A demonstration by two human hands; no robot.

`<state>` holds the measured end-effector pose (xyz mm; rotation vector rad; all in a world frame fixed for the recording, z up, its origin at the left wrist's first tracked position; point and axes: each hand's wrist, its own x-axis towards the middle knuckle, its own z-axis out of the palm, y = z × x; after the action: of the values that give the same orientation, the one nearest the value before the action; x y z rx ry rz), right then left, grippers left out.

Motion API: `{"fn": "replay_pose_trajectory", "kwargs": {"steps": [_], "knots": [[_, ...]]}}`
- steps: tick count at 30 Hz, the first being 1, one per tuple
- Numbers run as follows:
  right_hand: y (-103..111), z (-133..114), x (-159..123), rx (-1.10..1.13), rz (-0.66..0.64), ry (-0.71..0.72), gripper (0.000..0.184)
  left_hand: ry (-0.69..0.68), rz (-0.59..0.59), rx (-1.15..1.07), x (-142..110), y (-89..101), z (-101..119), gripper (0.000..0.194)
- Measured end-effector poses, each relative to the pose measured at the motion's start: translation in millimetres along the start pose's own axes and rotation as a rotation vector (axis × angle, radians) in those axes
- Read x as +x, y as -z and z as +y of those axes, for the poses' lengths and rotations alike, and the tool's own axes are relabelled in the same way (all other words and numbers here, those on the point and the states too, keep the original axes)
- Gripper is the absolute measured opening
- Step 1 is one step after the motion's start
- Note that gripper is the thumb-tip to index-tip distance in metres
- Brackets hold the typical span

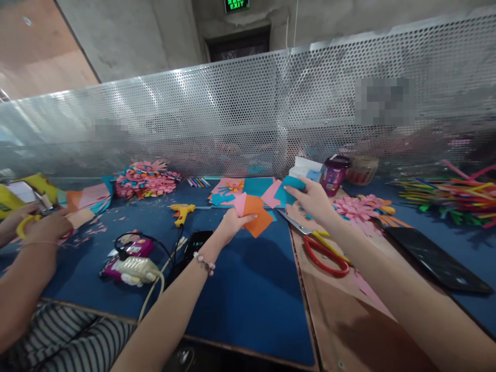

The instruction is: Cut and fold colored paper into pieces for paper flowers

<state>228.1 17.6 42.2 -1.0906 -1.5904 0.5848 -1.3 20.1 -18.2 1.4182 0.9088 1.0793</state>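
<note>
My left hand (231,226) is closed on orange paper (257,221), thumb on top, with a pink corner showing beside it. Pinched between the thumb and fingers of my right hand (312,199) is a piece of teal paper (289,187), held up over the table. A pink piece (271,193) shows between the two hands; I cannot tell whether it is held or lies behind. Beyond them are coloured paper sheets (258,185) with an orange-yellow cut flower on top. Scissors with red and yellow handles (325,254) lie below my right wrist.
A yellow glue gun (182,212), a power strip (137,268) with cords and a dark phone (437,258) lie around. Paper flowers (147,180), a purple cup (335,175) and colourful strips (457,194) line the perforated metal screen (240,113). At left, another person's hands (44,227) hold scissors.
</note>
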Motion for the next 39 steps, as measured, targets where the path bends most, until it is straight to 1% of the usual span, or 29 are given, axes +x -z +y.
{"fn": "replay_pose_trajectory", "kwargs": {"steps": [4, 8, 13, 17, 19, 23, 29, 33, 36, 39], "knots": [[-1.9, 1.0, 0.1, -0.117, -0.003, 0.06, 0.026, 0.015, 0.012, 0.096, 0.0, 2.4, -1.6, 0.053], [-8.1, 3.8, -0.3, -0.181, -0.012, 0.106, 0.025, -0.006, 0.024, 0.158, 0.5, 4.5, -2.2, 0.054], [-7.0, -0.8, -1.9, -0.24, 0.067, 0.131, 0.024, -0.025, 0.019, 0.147, -0.2, 3.4, 0.1, 0.053], [-8.1, -4.3, -3.6, -0.263, 0.044, 0.175, 0.024, -0.021, -0.033, 0.121, -0.5, 2.2, 1.2, 0.052], [-10.0, -3.6, -3.9, -0.258, 0.039, 0.192, 0.024, -0.013, -0.036, 0.122, -0.2, 2.6, 0.6, 0.052], [-11.6, -0.7, -3.5, -0.241, 0.03, 0.185, 0.025, 0.008, -0.018, 0.133, 1.1, 4.6, -2.2, 0.052], [-9.5, -0.4, -3.0, -0.248, 0.081, 0.139, 0.026, 0.013, -0.037, 0.099, 1.3, 5.0, -3.3, 0.055], [-11.7, 0.0, -3.2, -0.236, 0.052, 0.157, 0.026, 0.009, -0.045, 0.062, 0.0, 3.4, -0.5, 0.057], [-14.0, 0.3, -3.7, -0.217, 0.029, 0.15, 0.029, 0.019, -0.057, 0.03, -1.0, 2.2, 2.2, 0.059], [-14.0, 0.1, -3.5, -0.197, 0.01, 0.145, 0.028, 0.036, -0.072, 0.006, -1.4, 1.1, 3.7, 0.059]]}}
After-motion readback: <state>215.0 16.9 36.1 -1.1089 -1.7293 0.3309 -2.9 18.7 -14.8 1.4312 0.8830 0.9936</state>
